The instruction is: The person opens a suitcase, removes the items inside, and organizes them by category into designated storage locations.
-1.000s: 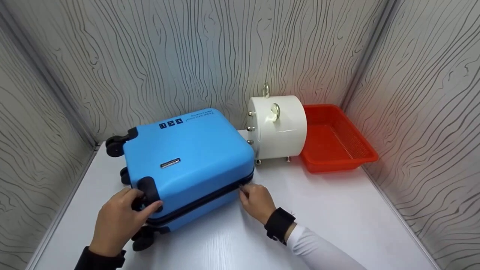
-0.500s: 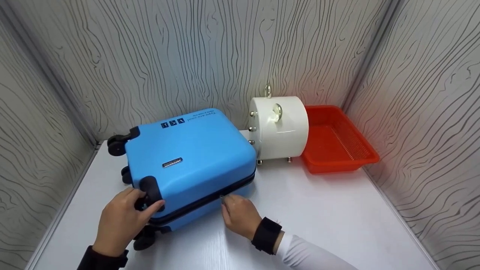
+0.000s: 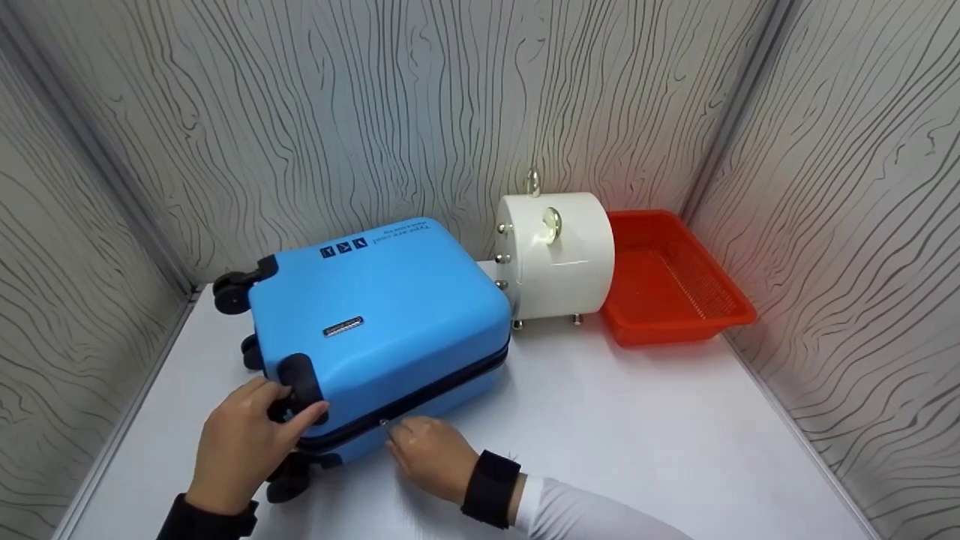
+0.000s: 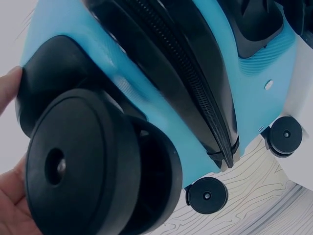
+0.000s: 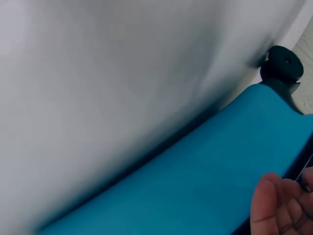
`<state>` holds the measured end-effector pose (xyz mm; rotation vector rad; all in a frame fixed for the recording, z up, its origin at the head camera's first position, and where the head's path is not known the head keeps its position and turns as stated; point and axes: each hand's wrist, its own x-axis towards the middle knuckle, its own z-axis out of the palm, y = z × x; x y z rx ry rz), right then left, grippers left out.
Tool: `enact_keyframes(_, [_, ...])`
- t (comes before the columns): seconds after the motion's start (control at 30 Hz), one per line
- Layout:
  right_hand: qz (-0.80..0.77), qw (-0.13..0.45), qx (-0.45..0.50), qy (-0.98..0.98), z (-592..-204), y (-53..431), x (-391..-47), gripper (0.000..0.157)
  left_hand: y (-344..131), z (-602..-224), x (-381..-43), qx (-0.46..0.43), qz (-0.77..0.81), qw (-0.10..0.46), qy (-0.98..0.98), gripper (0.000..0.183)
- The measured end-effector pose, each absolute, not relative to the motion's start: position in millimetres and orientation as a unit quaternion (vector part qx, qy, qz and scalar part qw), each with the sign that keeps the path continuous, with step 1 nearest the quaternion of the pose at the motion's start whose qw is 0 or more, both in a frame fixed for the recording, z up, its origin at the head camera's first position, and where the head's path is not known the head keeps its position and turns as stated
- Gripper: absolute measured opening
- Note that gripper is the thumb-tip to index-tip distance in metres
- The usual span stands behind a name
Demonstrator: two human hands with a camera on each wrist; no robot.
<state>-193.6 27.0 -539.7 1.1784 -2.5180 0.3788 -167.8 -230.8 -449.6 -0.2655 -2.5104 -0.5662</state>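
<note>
A blue hard-shell suitcase lies flat on the white table, its black zipper running along the front side. My left hand grips the near left corner at a black corner guard, thumb on the guard. In the left wrist view, its fingers show partly behind a big black wheel. My right hand pinches the small metal zipper pull on the front side, toward the left end. The right wrist view shows the curled fingers beside the suitcase's blue shell; the pull is mostly hidden there.
A white drum with metal knobs stands close to the suitcase's right end. Beyond it is a red plastic basket. Wood-grain patterned panels enclose the table at the back and sides.
My right hand has drawn the zipper pull leftward along the suitcase's front, from near the right corner toward the left end. The left hand stays on its corner.
</note>
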Motion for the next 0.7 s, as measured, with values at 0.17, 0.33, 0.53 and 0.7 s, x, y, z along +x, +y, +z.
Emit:
enact_keyframes(0.17, [0.115, 0.140, 0.441, -0.879, -533.5, 14.3, -191.5, 0.017, -231.2, -448.0, -167.5, -0.088, -0.216, 0.251, -0.939, 0.045])
enact_keyframes(0.33, [0.163, 0.167, 0.425, -0.874, -524.7, 25.3, -196.8, 0.031, -234.9, -444.5, -168.7, -0.093, -0.221, 0.218, -0.946, 0.047])
enact_keyframes(0.53, [0.267, 0.304, 0.314, -0.859, -501.6, 58.7, -214.5, 0.021, -247.6, -438.4, -168.5, -0.113, -0.229, 0.183, -0.949, 0.044])
enact_keyframes(0.7, [0.257, 0.349, 0.220, -0.874, -483.1, 88.7, -228.4, 0.038, -258.5, -436.6, -166.2, -0.121, -0.236, 0.187, -0.946, 0.039])
